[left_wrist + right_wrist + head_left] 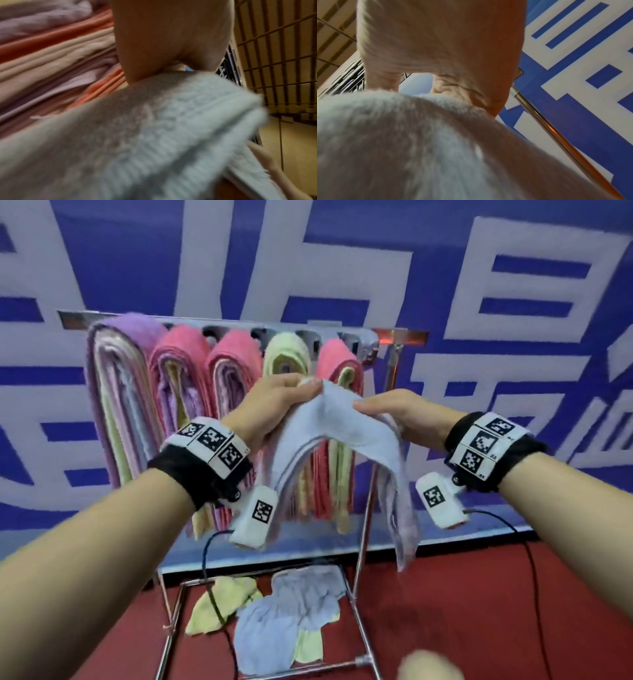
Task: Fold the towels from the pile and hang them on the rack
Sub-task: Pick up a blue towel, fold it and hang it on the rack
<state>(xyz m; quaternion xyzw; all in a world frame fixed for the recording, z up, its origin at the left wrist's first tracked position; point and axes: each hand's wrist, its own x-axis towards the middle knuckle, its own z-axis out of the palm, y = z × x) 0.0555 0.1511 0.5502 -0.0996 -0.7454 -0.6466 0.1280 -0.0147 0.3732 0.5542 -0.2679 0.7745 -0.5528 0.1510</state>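
Folded pale blue terry towel (346,433), draped in front of chrome metal rack (390,364), pinched at top by left hand (274,402) and right hand (400,409), fingers curled under cloth, mostly hidden. Loose blue and yellow towels (287,614) heaped on red floor below; wrist views blurred.

Fluffy matt terry towel (346,433); shiny smooth metal rack (363,542)

My right hand (440,44) pinches the fold of a pale blue towel (412,148), which fills the near lower left. To the right a metal rack pole (556,128) slants before the far blue-and-white banner (582,88).
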